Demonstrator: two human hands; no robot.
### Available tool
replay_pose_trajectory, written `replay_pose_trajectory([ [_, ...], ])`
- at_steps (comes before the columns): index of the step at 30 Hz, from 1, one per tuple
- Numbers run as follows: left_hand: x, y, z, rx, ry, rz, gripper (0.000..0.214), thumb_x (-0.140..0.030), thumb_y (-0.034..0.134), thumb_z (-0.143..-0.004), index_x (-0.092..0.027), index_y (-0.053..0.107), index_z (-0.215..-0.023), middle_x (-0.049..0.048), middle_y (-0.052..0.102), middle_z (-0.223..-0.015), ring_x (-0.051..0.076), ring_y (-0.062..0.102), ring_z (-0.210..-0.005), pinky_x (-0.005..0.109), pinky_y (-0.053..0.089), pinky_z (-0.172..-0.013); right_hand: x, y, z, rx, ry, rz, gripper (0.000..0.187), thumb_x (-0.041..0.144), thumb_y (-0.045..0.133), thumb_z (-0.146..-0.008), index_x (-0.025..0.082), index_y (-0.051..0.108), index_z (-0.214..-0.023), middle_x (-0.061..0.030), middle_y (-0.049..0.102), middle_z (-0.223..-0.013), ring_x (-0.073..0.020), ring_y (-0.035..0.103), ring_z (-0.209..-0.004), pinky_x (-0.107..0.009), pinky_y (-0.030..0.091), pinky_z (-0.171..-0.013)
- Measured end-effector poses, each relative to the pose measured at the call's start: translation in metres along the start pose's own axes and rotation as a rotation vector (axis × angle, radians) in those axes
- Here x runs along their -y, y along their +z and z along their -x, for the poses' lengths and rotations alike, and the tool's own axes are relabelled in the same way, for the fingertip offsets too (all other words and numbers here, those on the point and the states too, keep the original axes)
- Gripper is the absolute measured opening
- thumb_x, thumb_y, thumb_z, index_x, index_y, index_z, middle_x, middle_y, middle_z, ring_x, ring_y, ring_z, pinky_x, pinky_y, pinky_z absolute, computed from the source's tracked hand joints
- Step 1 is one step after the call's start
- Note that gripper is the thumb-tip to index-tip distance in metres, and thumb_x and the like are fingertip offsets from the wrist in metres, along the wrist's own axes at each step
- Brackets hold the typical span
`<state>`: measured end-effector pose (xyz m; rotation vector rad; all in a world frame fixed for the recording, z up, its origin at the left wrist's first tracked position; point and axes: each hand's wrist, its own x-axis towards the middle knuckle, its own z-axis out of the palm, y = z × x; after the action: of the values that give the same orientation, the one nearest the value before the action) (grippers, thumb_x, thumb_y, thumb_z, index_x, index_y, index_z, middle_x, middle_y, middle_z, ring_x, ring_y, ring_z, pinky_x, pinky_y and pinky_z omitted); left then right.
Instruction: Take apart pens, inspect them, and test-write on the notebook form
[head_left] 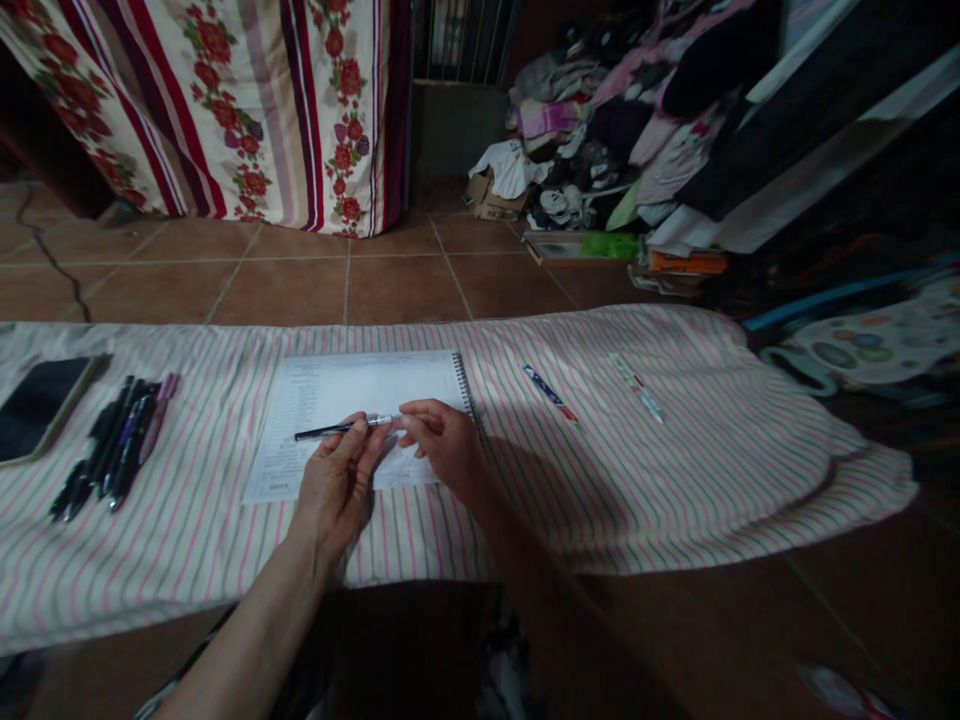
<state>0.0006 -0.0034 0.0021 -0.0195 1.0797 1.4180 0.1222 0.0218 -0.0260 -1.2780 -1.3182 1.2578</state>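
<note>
A pen (328, 432) with a dark barrel and a clear or silvery right end lies nearly level above the open notebook (367, 375). My left hand (337, 480) is closed on it, with thumb and fingers pinching its middle. Bent and drawn together, the fingers of my right hand (446, 440) meet the pen's right end; the exact contact there is too small to make out. The notebook is spiral-bound on its right side, and its page carries faint print down the left. Both hands cover part of the lower page.
Several pens (120, 430) lie grouped on the striped cloth (675, 480), beside a phone (45, 400) at far left. Right of the notebook are a blue-and-red pen (551, 393) and a pale patterned pen (637, 388). Heaped clothes (570, 130) and a flowered curtain (247, 110) stand beyond.
</note>
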Motion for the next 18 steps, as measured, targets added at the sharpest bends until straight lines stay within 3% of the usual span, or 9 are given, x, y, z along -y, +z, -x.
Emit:
replay_pose_trajectory([
  [18, 0.0018, -0.0058, -0.0022, 0.062, 0.004, -0.005, 0.016, 0.0, 0.048, -0.084, -0.009, 0.061, -0.08, 0.0074, 0.069, -0.074, 0.016, 0.07, -0.072, 0.018, 0.058, -0.063, -0.0023, -0.0017, -0.0028, -0.03, -0.022, -0.026, 0.013, 0.029, 0.057, -0.074, 0.018, 0.062, -0.077, 0.001, 0.065, -0.061, -0.0113, 0.062, -0.053, -0.019, 0.044, -0.045],
])
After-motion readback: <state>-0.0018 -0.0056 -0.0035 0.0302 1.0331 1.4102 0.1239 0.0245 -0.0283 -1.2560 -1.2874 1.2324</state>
